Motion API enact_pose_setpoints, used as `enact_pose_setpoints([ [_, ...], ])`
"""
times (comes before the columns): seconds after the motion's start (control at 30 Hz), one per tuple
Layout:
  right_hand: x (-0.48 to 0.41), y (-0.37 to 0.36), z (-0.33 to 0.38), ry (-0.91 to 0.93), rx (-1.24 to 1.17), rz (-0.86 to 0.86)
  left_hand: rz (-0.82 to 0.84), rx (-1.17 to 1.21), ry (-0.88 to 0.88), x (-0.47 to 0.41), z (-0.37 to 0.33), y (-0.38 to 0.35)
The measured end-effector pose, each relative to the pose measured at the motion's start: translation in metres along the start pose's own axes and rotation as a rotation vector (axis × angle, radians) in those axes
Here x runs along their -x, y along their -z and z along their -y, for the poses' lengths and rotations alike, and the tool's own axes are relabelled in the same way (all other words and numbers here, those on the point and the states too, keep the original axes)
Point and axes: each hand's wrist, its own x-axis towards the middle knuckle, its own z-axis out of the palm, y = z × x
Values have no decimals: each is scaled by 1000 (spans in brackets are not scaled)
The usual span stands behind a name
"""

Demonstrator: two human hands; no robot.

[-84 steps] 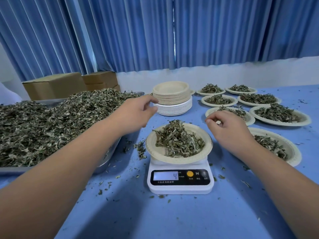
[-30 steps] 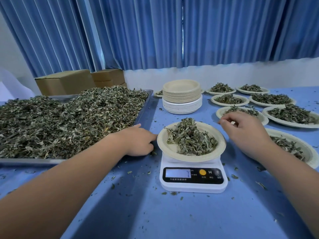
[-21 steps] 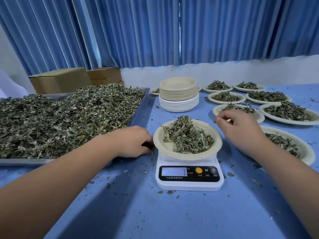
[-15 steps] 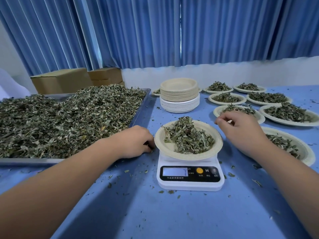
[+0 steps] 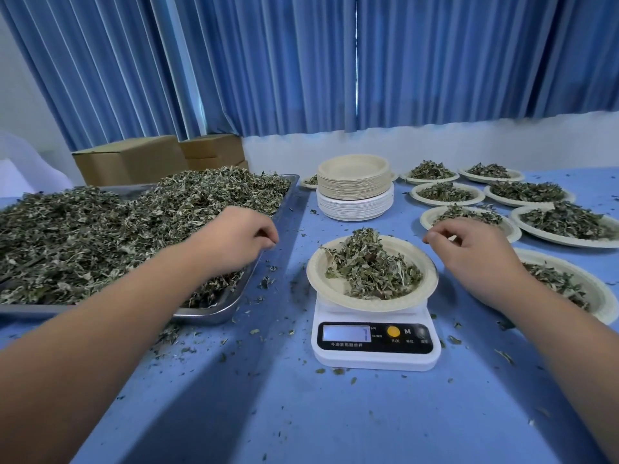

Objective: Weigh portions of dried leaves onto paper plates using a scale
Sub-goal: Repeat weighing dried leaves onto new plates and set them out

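A white digital scale (image 5: 375, 343) stands at the table's middle, its display showing 7. On it rests a paper plate (image 5: 321, 283) holding a heap of dried leaves (image 5: 371, 266). My left hand (image 5: 234, 239) hovers over the right end of the metal tray (image 5: 234, 299). Its fingertips pinch together on a small bit of leaf that they mostly hide. The tray is piled with loose dried leaves (image 5: 100, 236). My right hand (image 5: 469, 252) hovers just right of the plate, fingers loosely curled, nothing visible in it.
A stack of empty paper plates (image 5: 355, 189) sits behind the scale. Several filled plates (image 5: 445, 192) cover the right side, one (image 5: 599, 296) close under my right forearm. Cardboard boxes (image 5: 130, 159) stand at the back left. Leaf crumbs (image 5: 266, 283) lie between tray and scale.
My left hand has lifted from the table beside the scale and moved left and back, over the tray's edge. My right hand has stayed beside the plate.
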Motion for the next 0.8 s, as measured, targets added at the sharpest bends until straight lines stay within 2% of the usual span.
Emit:
enact_pose_setpoints([
  [0.2, 0, -1, 1, 11, 7, -2, 136, -261, 127, 5, 22, 13],
  [0.27, 0, -1, 1, 10, 6, -5, 122, -304, 51, 7, 19, 5],
  [0.33, 0, -1, 1, 13, 7, -9, 106, -291, -101, 7, 11, -3],
  [0.43, 0, -2, 2, 22, 12, -5, 237, -380, -233, 0, -3, -18],
  [0.53, 1, -1, 2, 17, 9, 5, 447, -646, -207, -9, -17, -32],
  [0.6, 1, 0, 2, 9, -1, 10, 534, -714, -154, -12, -25, -35],
  [0.7, 1, 0, 1, 0, -19, 4, 597, -695, -121, -15, -37, -33],
  [0.8, 0, 0, 1, 4, -27, 0, 548, -737, -142, -15, -42, -31],
])
